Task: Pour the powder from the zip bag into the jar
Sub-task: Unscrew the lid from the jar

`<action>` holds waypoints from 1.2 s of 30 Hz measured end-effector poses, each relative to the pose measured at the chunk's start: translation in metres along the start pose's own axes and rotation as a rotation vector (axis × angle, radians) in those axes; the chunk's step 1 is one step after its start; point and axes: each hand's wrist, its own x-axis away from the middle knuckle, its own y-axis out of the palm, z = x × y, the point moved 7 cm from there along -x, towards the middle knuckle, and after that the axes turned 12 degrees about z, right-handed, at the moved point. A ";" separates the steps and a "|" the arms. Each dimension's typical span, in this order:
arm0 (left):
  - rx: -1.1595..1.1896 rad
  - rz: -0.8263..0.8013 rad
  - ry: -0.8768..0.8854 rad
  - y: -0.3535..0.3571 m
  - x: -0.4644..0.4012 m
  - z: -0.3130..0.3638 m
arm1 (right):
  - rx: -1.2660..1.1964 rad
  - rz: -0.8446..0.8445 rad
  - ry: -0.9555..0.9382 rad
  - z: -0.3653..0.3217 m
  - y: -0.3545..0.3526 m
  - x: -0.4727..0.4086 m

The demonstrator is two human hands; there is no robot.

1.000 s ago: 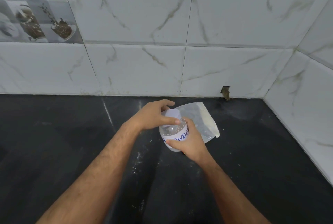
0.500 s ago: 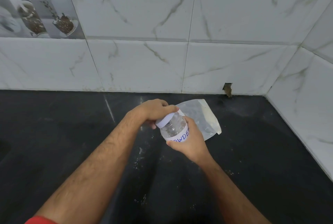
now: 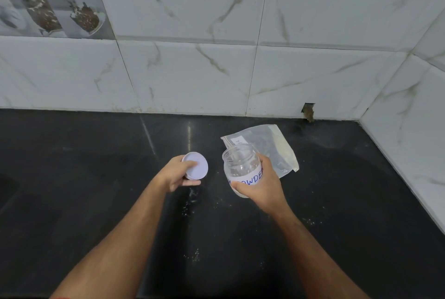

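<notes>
My right hand [image 3: 261, 184] grips the clear jar [image 3: 242, 168], open-mouthed, its white label reading "POWDER" in blue. My left hand [image 3: 174, 174] holds the white lid [image 3: 195, 165]. The zip bag [image 3: 267, 148] lies flat on the black counter [image 3: 72, 178] just behind the jar; its small label is unreadable.

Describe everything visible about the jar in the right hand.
The jar is small, round and clear, plastic by the look of it, with a narrower threaded neck and an open mouth. A white paper label wraps its lower body, with blue hand lettering that reads "OWDER" where visible. It looks empty. It is tilted slightly, its mouth leaning away from the person. The right hand wraps its lower body and hides its base. Its lid is off, held in the left hand.
</notes>
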 end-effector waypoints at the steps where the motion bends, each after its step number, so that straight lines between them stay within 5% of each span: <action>1: -0.006 0.032 0.000 -0.005 -0.004 -0.008 | -0.002 -0.005 0.003 0.001 0.001 0.001; 8: -0.220 0.277 0.054 -0.042 -0.024 -0.034 | -0.004 -0.020 0.015 0.009 0.005 0.008; 16: -0.916 0.505 0.202 -0.056 -0.023 -0.031 | -0.015 -0.017 -0.014 0.011 0.010 0.012; 20: -0.982 0.517 0.218 -0.057 -0.025 -0.036 | -0.008 -0.001 -0.013 0.015 0.012 0.013; 26: -0.908 0.513 0.226 -0.059 -0.022 -0.041 | -0.006 -0.009 0.004 0.022 0.018 0.014; 30: -0.715 0.568 0.452 -0.051 -0.005 -0.018 | -0.007 -0.013 0.018 0.025 0.024 0.014; 36: -0.127 0.130 0.351 -0.002 0.022 -0.021 | -0.021 -0.046 0.029 0.033 0.051 0.008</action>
